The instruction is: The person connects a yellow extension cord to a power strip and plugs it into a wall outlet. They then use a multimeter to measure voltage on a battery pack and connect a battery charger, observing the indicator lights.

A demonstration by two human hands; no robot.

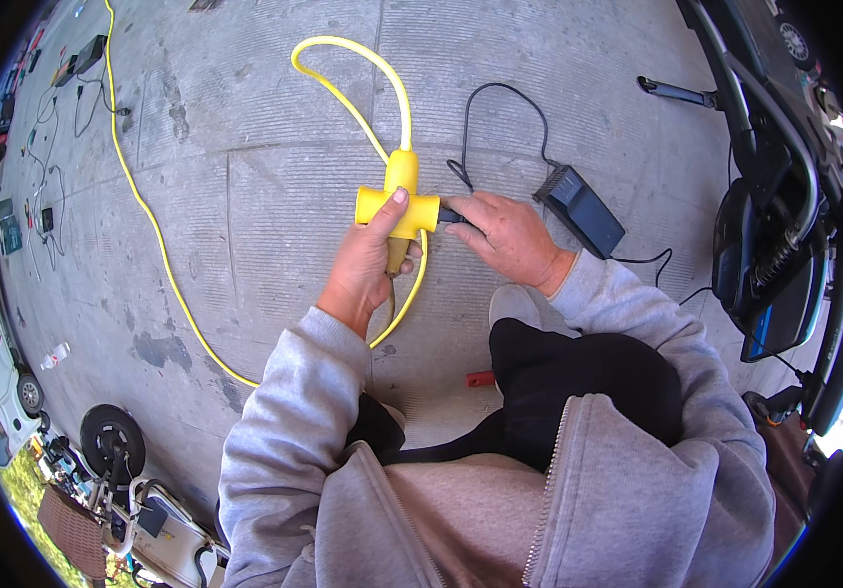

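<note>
My left hand [367,263] is wrapped round a yellow cross-shaped extension-cord socket [421,213], its thumb lying across the front. From the top of the socket a yellow cable [405,98] rises and loops back down behind it. On the socket's right side my right hand [512,235] pinches a black plug [449,215], which sits at the socket's end; how deep it is in, I cannot tell. A thin black cord [468,118] arches from near the plug to a black charger box [583,209] on the concrete floor, right of my right hand.
A parked motorbike [774,196] stands along the right, a black cord running toward it. The yellow cable continues across the floor at left [152,220]. Farther left are small adapters and wires [47,218], a plastic bottle [55,356] and vehicles. A red object [480,378] lies by my foot.
</note>
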